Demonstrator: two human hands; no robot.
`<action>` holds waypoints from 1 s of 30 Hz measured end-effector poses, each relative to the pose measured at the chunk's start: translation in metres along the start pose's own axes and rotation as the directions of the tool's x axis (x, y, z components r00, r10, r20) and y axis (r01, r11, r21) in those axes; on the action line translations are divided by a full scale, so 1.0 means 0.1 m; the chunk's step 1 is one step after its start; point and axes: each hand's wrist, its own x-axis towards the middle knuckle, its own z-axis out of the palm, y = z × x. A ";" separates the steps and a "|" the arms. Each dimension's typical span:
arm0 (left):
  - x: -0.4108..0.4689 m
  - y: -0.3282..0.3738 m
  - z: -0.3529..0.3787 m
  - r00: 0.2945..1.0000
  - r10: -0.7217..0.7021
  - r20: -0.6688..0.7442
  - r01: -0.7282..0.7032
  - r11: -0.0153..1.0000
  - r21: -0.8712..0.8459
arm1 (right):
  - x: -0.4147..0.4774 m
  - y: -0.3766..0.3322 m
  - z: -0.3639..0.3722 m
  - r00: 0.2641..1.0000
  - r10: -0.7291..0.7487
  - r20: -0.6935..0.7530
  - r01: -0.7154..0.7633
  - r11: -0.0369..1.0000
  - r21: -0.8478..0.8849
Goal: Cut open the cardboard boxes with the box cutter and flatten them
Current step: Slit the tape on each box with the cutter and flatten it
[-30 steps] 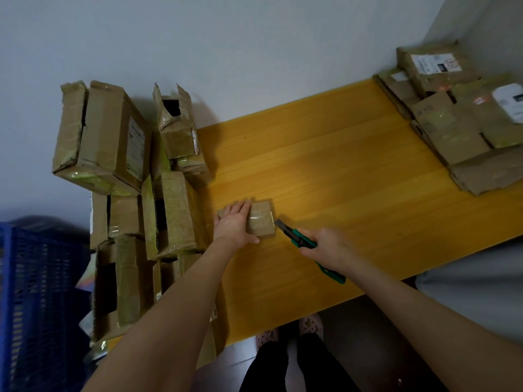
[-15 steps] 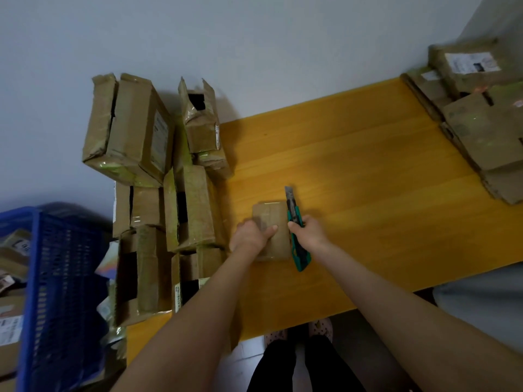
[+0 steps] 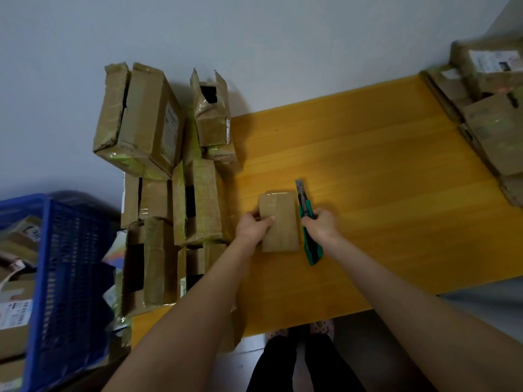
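Two grips | left hand (image 3: 253, 227) pinches small box (image 3: 281, 222) edge | right hand (image 3: 322, 226) clasps box cutter (image 3: 305, 203) alongside

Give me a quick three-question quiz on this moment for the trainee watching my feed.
1. True or false: the right hand grips the green-handled box cutter with its blade pointing away from the person.
2. What does the left hand hold on the yellow wooden table? A) the small flat brown cardboard box; B) a roll of tape; C) nothing.
3. Fill in: the cutter lies along the box's ____ edge.

Key: 1 true; 2 A; 3 right.
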 end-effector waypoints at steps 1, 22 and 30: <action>0.00 0.01 0.00 1.000 0.007 0.010 -0.006 1.000 -0.021 | -0.03 0.01 -0.04 0.999 -0.036 -0.006 0.035 0.999 -0.040; -0.11 0.14 0.06 0.993 0.112 -0.045 -0.110 0.993 0.043 | -0.50 -0.06 -0.28 0.926 -0.376 0.039 0.318 0.718 -0.619; -0.14 0.18 0.11 0.986 0.144 -0.078 -0.131 0.979 0.158 | -0.52 -0.18 -0.34 0.939 -0.336 0.076 0.266 0.567 -0.780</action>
